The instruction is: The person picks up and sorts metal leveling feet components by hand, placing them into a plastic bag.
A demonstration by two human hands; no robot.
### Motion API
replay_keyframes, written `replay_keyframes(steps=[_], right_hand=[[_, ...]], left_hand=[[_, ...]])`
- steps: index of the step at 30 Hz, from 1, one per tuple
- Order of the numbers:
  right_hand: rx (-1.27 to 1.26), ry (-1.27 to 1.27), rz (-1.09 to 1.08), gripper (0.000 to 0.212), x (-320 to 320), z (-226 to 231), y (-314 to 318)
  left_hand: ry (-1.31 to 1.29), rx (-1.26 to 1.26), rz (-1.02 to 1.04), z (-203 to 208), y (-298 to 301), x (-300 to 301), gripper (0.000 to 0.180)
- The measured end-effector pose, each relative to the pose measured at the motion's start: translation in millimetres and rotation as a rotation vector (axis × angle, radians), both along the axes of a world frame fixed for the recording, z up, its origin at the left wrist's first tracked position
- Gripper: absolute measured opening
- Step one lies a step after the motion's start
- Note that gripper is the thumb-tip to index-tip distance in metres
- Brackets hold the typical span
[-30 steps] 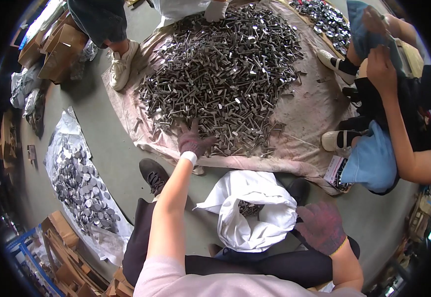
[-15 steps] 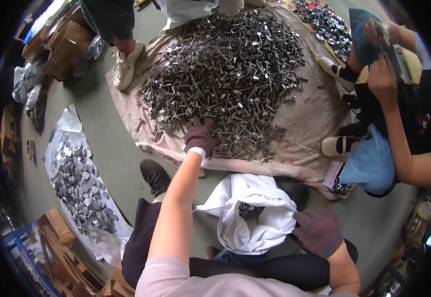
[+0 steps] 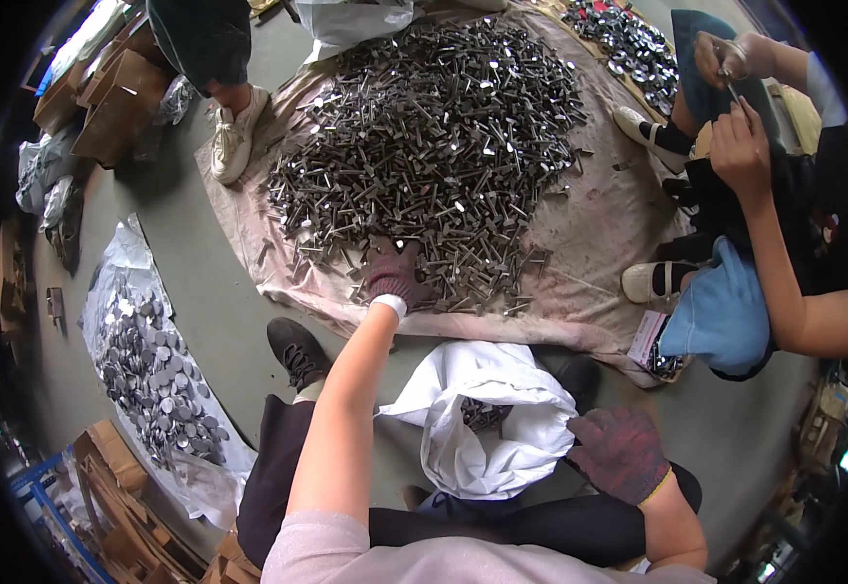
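A wide heap of T-shaped metal bolts [image 3: 433,146] lies on a stained pinkish cloth [image 3: 594,234]. My left hand [image 3: 392,273], in a dark reddish knit glove, rests at the heap's near edge. Its fingers are apart and bent down among the bolts, their tips partly hidden. One shiny flat bolt head shows between them. A white woven sack [image 3: 443,389] stands between my legs, its mouth open and dark metal pieces [image 3: 485,414] inside. At the sack's right rim is my gloved right hand [image 3: 623,453], thumb and fingers closed on the edge.
Grey discs [image 3: 161,380] lie on plastic sheeting at the left. Cardboard boxes [image 3: 122,102] stand at the upper left, more cardboard [image 3: 117,457] at the lower left. A co-worker's hands [image 3: 735,117] hold a small thing at the right. Another person's shoe [image 3: 234,141] is on the cloth's edge.
The whole view has shifted slightly. The fingers of my left hand, spread flatter before, now bend more into the bolts. My right hand stays at the sack's rim.
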State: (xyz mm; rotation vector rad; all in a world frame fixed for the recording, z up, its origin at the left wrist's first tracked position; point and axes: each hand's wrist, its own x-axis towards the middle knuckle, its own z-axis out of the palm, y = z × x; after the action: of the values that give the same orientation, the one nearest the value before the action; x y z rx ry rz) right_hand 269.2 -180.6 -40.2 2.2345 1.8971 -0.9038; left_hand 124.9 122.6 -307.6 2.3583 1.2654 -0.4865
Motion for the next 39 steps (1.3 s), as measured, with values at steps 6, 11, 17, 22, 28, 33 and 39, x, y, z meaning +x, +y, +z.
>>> replay_keyframes(steps=[6, 11, 17, 22, 28, 33, 39], right_hand=[[0.033, -0.019, 0.011, 0.036, 2, -1, -4], [0.070, -0.012, 0.035, 0.036, -2, -1, 0], [0.059, -0.015, 0.025, 0.037, 2, 1, -7], [0.066, -0.019, 0.028, 0.037, 2, 2, -9], [0.094, -0.073, 0.015, 0.033, 6, 10, -13], [0.144, -0.089, 0.067, 0.030, 1, 11, -10], [0.043, -0.120, 0.114, 0.040, -7, 13, -10]], left_hand=[[-0.047, 0.022, -0.035, -4, -8, -12, 0.071], [0.050, 0.182, -0.001, -41, -6, -10, 0.052], [0.043, 0.071, -0.051, -25, 10, -5, 0.034], [-0.037, -0.076, -0.018, 8, 22, -5, 0.057], [-0.734, -0.381, 0.732, -41, 58, 4, 0.051], [-1.337, -1.727, 1.309, -83, 98, -28, 0.018], [-1.697, -1.686, 1.555, -47, 79, -7, 0.027]])
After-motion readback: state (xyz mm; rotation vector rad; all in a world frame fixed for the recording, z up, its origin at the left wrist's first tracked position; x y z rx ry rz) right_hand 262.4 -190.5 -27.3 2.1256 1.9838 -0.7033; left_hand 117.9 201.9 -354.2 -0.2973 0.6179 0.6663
